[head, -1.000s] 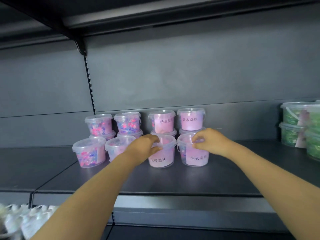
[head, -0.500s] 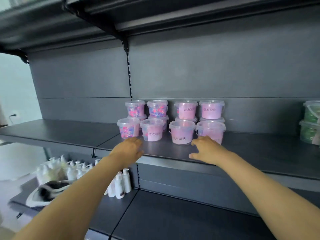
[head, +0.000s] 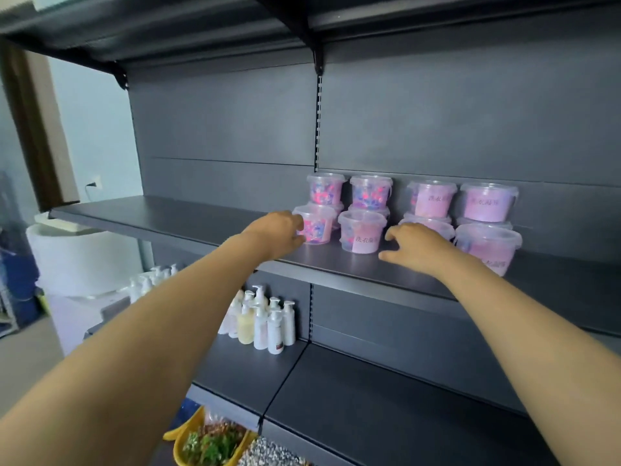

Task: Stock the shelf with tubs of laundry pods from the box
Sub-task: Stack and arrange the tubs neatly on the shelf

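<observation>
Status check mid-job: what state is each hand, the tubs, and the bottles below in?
Left hand: against the front-left tub, grip unclear.
Right hand: fingers spread, holding nothing.
Tubs: upright, lidded, back row stacked two high.
Pump bottles: upright, on lower shelf.

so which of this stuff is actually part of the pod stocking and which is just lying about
Part of the job:
pink pod tubs
middle shelf they stand on
left hand and right hand, both close to the front tubs

Just lying about:
white pump bottles on the shelf below
yellow tray of greens at the bottom
white roll off to the left
</observation>
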Tool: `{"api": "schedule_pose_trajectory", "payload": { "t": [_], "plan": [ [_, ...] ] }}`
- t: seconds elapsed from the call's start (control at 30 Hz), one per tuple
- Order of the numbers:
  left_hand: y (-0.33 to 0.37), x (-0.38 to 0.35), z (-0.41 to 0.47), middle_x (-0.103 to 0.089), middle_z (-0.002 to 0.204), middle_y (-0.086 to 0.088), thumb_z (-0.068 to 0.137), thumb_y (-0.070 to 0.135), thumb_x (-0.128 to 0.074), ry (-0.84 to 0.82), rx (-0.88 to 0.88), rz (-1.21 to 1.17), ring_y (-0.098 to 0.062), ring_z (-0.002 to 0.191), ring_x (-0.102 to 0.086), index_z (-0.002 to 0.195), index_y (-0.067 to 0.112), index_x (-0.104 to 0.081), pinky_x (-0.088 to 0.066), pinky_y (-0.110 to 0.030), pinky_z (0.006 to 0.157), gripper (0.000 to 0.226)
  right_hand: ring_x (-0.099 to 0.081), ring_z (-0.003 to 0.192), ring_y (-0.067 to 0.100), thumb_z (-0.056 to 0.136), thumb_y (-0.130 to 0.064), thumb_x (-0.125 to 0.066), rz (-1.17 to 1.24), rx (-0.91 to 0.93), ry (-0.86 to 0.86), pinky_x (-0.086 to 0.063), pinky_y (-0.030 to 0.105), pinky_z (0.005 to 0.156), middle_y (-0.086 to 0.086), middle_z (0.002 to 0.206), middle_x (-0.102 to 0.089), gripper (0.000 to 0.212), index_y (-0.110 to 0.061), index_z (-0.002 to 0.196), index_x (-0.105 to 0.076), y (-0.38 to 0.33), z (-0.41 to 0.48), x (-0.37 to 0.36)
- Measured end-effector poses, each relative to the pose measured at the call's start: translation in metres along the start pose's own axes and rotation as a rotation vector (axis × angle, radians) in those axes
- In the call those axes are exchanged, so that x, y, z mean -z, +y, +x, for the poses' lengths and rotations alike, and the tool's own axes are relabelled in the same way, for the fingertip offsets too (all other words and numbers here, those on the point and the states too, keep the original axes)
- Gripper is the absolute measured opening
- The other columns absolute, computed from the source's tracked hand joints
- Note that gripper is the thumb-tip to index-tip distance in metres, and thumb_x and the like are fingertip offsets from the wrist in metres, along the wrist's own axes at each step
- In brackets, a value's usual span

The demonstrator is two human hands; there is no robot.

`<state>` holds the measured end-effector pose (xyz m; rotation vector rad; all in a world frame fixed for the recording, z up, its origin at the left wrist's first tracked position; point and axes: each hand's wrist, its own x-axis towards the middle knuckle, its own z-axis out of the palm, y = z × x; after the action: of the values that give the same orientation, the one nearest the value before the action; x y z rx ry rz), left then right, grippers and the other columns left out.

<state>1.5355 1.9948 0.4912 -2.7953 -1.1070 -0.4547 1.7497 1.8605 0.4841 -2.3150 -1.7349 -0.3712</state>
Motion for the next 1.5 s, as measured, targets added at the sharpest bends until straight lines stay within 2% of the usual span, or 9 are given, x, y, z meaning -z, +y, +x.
{"api": "schedule_pose_trajectory", "payload": {
  "t": [0.1,0.3,0.57,0.73,0.87,1.07,1.23,1.37,1.5],
  "plan": [
    [-0.028,-0.007,0.031,-0.052,0.124,-0.015,0.096,0.030,-0.043,0.049,-0.042,-0.017,-0.032,0.114,-0.049,0.123,0.008,-0.049,-0.043,-0.043,0.095,0.036,-0.056,0.103,0.028,0.087,-0.035,-0.057,0.017,-0.073,0.028,-0.047,0.038,0.088,0.012,0.114,-0.062,0.036,-0.008,0.112,-0.060,-0.015,0.032,-0.013],
    [-0.079,-0.041,0.121,-0.049,0.129,-0.015,0.098,0.030,-0.040,0.101,-0.201,-0.115,-0.031,0.121,-0.044,0.127,0.006,-0.047,-0.043,-0.044,0.097,0.039,-0.048,0.121,0.030,0.089,-0.027,-0.057,-0.005,-0.230,0.085,-0.040,0.033,0.100,0.013,0.136,-0.049,0.050,-0.011,0.135,-0.047,-0.042,0.105,-0.038],
    [-0.088,-0.087,0.197,-0.047,0.131,-0.010,0.099,0.032,-0.035,0.195,-0.371,-0.042,-0.028,0.123,-0.042,0.131,0.009,-0.044,-0.036,-0.037,0.099,0.041,-0.049,0.124,0.026,0.089,-0.028,-0.059,0.062,-0.476,0.017,-0.037,0.029,0.102,0.009,0.137,-0.051,0.051,-0.013,0.136,-0.048,-0.029,0.139,-0.055],
    [-0.082,-0.111,0.216,-0.043,0.139,-0.010,0.100,0.036,-0.029,0.118,-0.421,-0.112,-0.030,0.122,-0.042,0.134,0.020,-0.045,-0.036,-0.038,0.102,0.041,-0.047,0.127,0.023,0.092,-0.025,-0.056,0.120,-0.500,0.083,-0.033,0.024,0.103,0.004,0.144,-0.046,0.045,-0.013,0.134,-0.050,-0.026,0.140,-0.069],
    [-0.092,-0.114,0.220,-0.048,0.137,-0.009,0.098,0.043,-0.033,0.091,-0.523,-0.086,-0.031,0.122,-0.044,0.136,0.024,-0.045,-0.034,-0.037,0.104,0.044,-0.048,0.119,0.026,0.088,-0.033,-0.061,0.008,-0.501,0.169,-0.033,0.024,0.096,0.007,0.130,-0.058,0.042,-0.015,0.125,-0.060,-0.032,0.138,-0.073],
    [-0.114,-0.092,0.224,-0.038,0.148,-0.008,0.099,0.025,-0.041,-0.146,-0.681,-0.271,-0.025,0.135,-0.036,0.140,0.017,-0.041,-0.025,-0.028,0.112,0.042,-0.041,0.112,0.026,0.083,-0.048,-0.062,-0.031,-0.525,0.150,-0.034,0.030,0.096,0.004,0.117,-0.057,0.046,-0.019,0.119,-0.064,-0.048,0.146,-0.069],
    [-0.133,-0.092,0.228,-0.038,0.146,-0.006,0.097,0.004,-0.037,-0.199,-0.623,-0.383,-0.022,0.135,-0.035,0.137,0.022,-0.045,-0.025,-0.025,0.112,0.045,-0.050,0.106,0.025,0.083,-0.046,-0.064,-0.043,-0.492,0.141,-0.038,0.030,0.085,0.004,0.100,-0.057,0.040,-0.016,0.107,-0.071,-0.051,0.152,-0.062],
    [-0.134,-0.088,0.222,-0.036,0.147,-0.004,0.094,-0.002,-0.035,-0.249,-0.538,-0.484,-0.020,0.132,-0.038,0.132,0.022,-0.050,-0.030,-0.023,0.104,0.048,-0.046,0.083,0.016,0.077,-0.045,-0.071,0.023,-0.475,0.269,-0.032,0.025,0.072,-0.013,0.072,-0.041,0.037,-0.010,0.091,-0.072,-0.055,0.160,-0.069],
    [-0.119,-0.081,0.213,-0.043,0.139,-0.002,0.091,0.013,-0.046,-0.233,-0.445,-0.563,-0.016,0.114,-0.046,0.125,0.021,-0.051,-0.036,-0.023,0.091,0.035,-0.052,0.086,0.013,0.084,-0.036,-0.067,0.280,-0.407,0.179,-0.039,0.022,0.077,-0.012,0.078,-0.050,0.033,-0.006,0.095,-0.073,-0.051,0.161,-0.061]
  ]
}}
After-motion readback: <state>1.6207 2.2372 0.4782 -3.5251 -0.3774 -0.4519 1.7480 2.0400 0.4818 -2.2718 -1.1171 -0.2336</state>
